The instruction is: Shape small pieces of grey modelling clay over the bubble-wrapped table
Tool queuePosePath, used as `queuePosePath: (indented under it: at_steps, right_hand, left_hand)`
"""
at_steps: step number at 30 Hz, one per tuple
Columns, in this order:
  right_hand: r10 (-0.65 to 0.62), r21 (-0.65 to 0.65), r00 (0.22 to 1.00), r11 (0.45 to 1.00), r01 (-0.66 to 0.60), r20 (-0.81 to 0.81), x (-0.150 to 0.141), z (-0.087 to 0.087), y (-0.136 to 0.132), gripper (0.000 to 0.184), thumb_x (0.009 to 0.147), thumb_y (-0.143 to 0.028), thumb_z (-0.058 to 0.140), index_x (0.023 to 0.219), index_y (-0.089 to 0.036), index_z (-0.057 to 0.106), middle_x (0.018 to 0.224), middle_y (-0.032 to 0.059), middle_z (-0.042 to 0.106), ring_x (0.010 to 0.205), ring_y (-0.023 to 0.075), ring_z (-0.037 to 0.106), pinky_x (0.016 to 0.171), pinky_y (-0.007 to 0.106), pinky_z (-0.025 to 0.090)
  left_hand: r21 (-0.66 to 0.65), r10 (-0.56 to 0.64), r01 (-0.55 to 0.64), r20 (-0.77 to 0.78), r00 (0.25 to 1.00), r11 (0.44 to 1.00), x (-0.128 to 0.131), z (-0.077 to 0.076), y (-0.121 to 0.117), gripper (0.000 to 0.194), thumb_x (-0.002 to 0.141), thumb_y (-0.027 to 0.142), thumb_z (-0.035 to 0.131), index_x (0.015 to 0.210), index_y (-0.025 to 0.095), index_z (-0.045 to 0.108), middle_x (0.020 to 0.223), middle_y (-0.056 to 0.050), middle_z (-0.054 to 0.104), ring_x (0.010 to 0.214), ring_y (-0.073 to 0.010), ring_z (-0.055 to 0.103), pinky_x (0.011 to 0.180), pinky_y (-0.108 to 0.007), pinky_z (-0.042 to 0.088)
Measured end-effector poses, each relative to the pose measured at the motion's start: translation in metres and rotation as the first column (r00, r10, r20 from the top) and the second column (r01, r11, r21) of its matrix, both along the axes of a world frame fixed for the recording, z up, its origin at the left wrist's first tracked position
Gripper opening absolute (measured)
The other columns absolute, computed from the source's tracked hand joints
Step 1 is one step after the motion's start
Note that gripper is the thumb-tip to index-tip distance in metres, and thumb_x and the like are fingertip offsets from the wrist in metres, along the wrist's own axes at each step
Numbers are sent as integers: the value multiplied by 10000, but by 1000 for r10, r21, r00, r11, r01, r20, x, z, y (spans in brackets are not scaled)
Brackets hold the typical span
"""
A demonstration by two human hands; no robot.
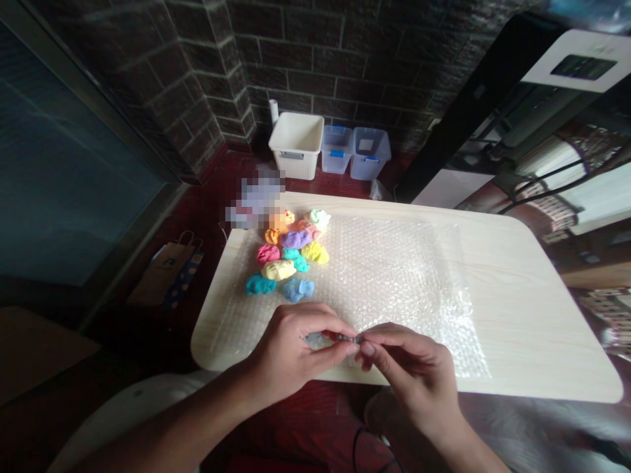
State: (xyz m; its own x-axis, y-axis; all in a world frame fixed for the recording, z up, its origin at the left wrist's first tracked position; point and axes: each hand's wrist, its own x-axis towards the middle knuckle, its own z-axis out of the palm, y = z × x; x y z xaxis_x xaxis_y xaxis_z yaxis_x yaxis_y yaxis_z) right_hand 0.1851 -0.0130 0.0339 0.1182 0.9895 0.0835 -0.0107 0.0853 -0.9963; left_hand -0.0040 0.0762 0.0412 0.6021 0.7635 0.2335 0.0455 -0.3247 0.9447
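Note:
Over the near edge of the table, both hands meet at a small piece of grey modelling clay (350,339). My left hand (296,345) pinches it between thumb and fingers, and more grey shows inside the palm. The thumb and fingertips of my right hand (411,364) close on its right end, partly hiding it. Beyond my left hand lie several soft lumps of modelling clay: a blue lump (298,290) and a teal lump (261,284) nearest, then a pale yellow lump (279,269), a red lump (269,254), a purple lump (296,239) and a bright yellow lump (315,252).
Bubble wrap (394,276) covers much of the pale wooden table (532,315). Past the far edge stand a cream bin (298,141) and two clear boxes, one a larger clear box (369,154). A paper bag (165,272) is on the floor at left.

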Motion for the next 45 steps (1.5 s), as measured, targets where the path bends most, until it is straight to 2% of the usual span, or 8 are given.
queuePosePath:
  at_steps: [5,14,19,24,33,41,45]
  right_hand:
    - [-29,-64,997,998,25,-65,-1,0,-1,203,884,-143,804,1036,-273,835,826,34,806,649,125,727,624,203,619]
    - [-36,-77,994,997,28,-100,1,2,3,122,875,-144,805,950,-233,841,791,47,790,637,121,710,608,194,602]
    - [-28,-53,995,998,23,-98,3,2,3,162,873,-130,799,976,-248,839,821,43,786,656,118,705,619,197,596]
    - [-43,-35,994,999,40,-96,3,-1,3,268,839,-113,826,1044,-286,841,886,43,808,705,133,722,647,217,607]
    - [-29,-16,998,999,28,-56,2,4,4,195,835,-99,824,950,-253,857,843,62,811,685,157,725,615,243,605]
    - [-35,-40,996,999,32,-83,1,-1,1,263,835,-94,825,1030,-270,839,914,56,817,801,177,762,735,270,635]
    - [-27,-44,998,999,25,-63,2,0,1,216,835,-101,830,979,-260,849,849,52,816,711,160,747,648,242,621]
  left_hand:
    - [-1,9,-9,7,1000,1000,0,0,0,115,846,102,788,945,159,805,853,-38,791,768,-138,740,712,-215,550]
    - [-33,42,-43,-34,999,999,-1,2,-1,199,795,121,830,985,164,792,840,-23,775,750,-140,718,693,-220,551]
    - [-47,27,-27,-14,1000,999,-1,2,0,111,866,140,781,968,175,804,848,-28,791,752,-133,734,693,-212,551]
    - [-35,23,-23,0,1000,999,-2,0,1,111,868,125,781,959,183,807,869,-31,797,780,-136,744,715,-217,556]
    - [-61,3,-4,-8,1000,998,-1,4,0,162,829,125,809,985,170,808,848,-37,791,746,-146,740,694,-222,570]
    - [-59,4,-4,6,1000,998,-1,5,-1,91,863,124,782,937,168,813,857,-48,806,760,-151,750,713,-223,576]
    - [-51,1,0,17,1000,999,-1,5,-1,94,860,118,782,934,169,810,856,-45,806,768,-150,754,717,-217,577]
